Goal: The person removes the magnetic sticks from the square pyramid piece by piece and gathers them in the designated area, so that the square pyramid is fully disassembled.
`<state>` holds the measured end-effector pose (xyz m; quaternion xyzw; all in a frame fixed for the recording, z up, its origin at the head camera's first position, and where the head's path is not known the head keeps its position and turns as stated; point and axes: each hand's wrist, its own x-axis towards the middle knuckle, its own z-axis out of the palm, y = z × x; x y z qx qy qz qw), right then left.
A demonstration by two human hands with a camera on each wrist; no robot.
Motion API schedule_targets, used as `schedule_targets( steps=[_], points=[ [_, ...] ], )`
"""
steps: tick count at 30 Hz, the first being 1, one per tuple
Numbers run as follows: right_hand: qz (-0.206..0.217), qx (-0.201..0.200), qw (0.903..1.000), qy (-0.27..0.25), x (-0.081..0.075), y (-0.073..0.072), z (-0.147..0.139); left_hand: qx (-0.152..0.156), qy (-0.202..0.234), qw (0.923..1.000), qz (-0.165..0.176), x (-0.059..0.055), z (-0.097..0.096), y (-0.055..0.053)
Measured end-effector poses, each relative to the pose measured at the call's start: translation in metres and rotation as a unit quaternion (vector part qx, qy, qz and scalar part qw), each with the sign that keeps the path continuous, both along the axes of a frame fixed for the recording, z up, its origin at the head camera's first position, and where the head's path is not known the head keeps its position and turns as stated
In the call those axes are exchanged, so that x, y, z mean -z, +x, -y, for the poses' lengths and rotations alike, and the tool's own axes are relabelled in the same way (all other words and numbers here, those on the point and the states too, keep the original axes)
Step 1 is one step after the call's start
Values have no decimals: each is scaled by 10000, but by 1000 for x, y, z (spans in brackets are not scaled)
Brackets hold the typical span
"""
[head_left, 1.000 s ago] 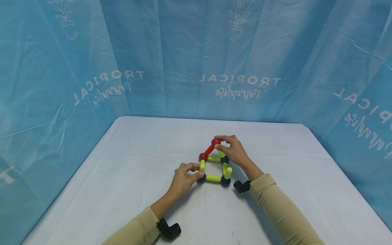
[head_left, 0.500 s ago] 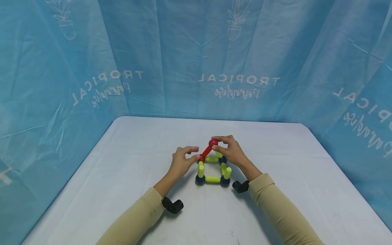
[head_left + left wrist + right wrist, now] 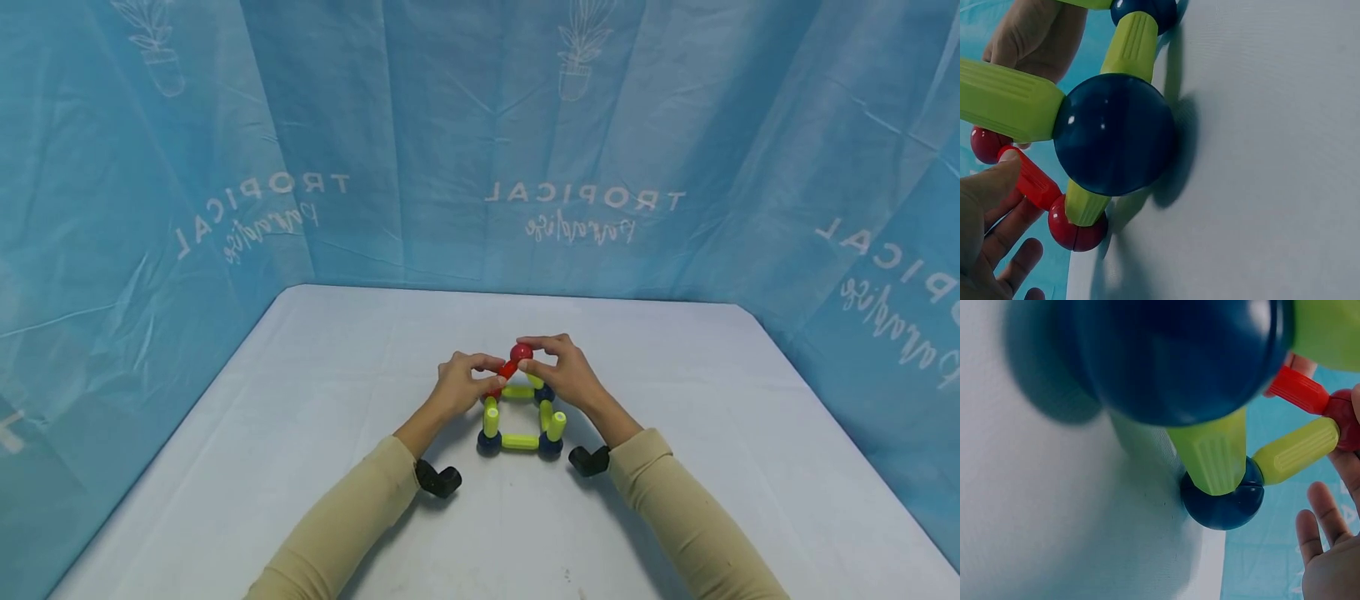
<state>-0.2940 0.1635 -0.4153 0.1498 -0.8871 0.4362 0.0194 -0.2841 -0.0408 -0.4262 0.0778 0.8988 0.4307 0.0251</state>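
Head view: left grip (image 3: 456, 385) pinches the red rod (image 3: 507, 370), right grip (image 3: 570, 371) the far red ball (image 3: 521, 353), apparently adjusting their joint, which next needs steadiness.

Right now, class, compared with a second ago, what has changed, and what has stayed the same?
The left hand has let go of the near-left navy ball and moved forward and slightly right, now pinching the red stick. The right hand still grips the top red ball.

blue curtain (image 3: 450, 133) | mirrored "TROPICAL Paradise" lettering (image 3: 587, 195) | potted-plant drawing (image 3: 576, 75) | white table (image 3: 337, 375)
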Motion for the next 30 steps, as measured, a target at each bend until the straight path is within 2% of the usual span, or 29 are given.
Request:
schedule_targets(
  steps=[12, 16, 22, 27, 30],
  points=[
    [-24, -8, 10000, -8, 1, 1, 0, 151, -119, 9998, -18, 5, -3, -4],
    [-64, -24, 10000, 11, 1, 1, 0, 216, -286, 9992, -200, 6, -5, -6],
    [-157, -77, 9998, -41, 2, 0, 0, 160, -408, 9975, -549, 9, -6, -5],
    [-196, -160, 9996, -98, 3, 1, 0, 164, -266, 9970, -712, 12, -5, -3],
    [-198, -97, 9996, -146, 1, 2, -1, 50, -5, 9980, -636, 14, -3, -2]
  ],
)
